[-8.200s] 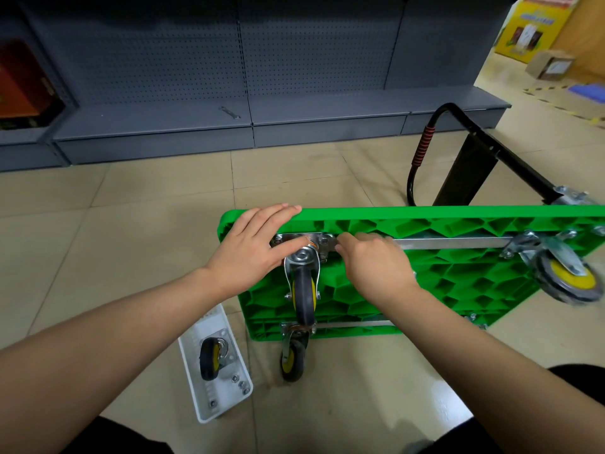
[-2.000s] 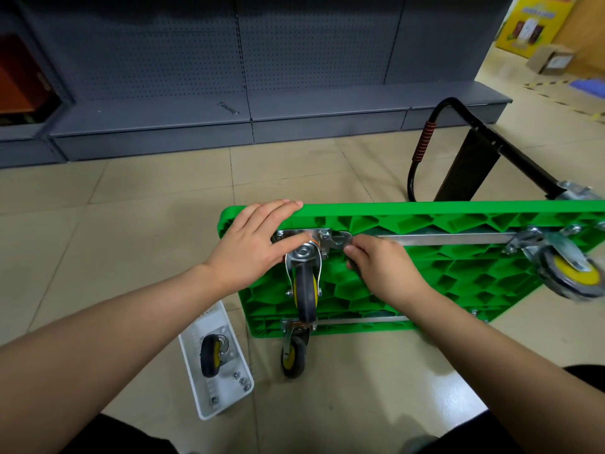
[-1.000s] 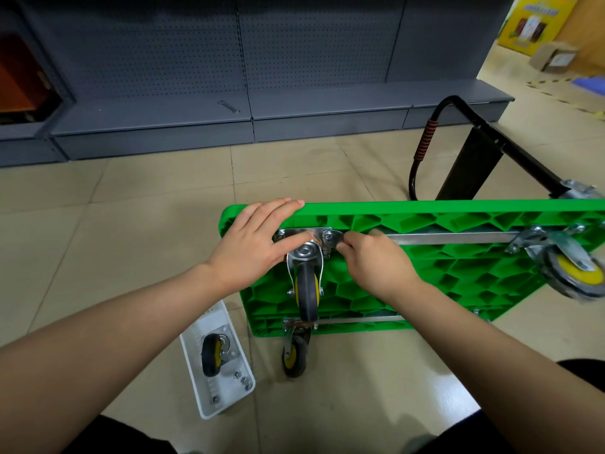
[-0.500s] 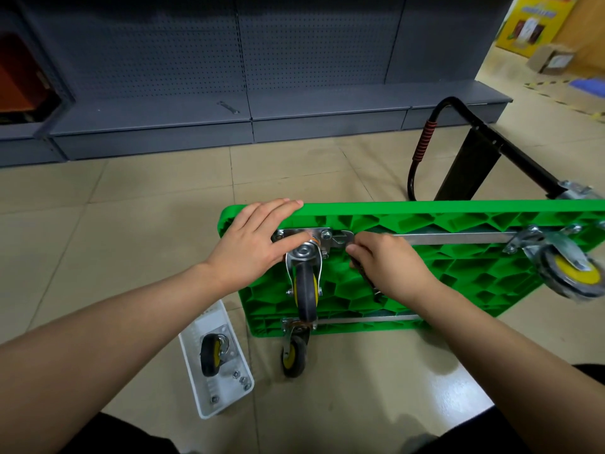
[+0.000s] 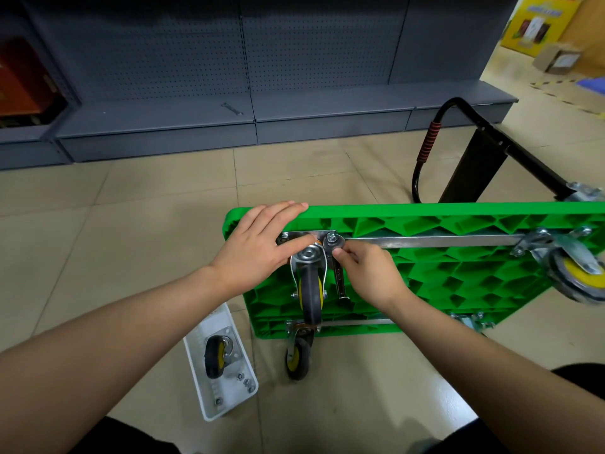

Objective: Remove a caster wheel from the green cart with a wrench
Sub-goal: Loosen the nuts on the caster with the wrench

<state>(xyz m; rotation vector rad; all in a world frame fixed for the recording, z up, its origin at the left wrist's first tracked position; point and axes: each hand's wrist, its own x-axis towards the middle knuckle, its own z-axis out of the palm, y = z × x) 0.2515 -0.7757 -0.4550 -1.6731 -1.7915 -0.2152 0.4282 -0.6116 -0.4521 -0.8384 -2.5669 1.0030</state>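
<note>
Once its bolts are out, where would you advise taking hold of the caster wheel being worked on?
Probably by the metal fork either side of the caster wheel, coming from the near side. The fork stands proud of the green cart, with open space around it. The left hand rests on its mounting plate, and the wrench held by the right hand crowds the plate's right corner.

Even, soft indoor light, faint shadows under the arms, wide-angle bending at the edges, right-hand wheel (image 5: 571, 273) slightly blurred
</note>
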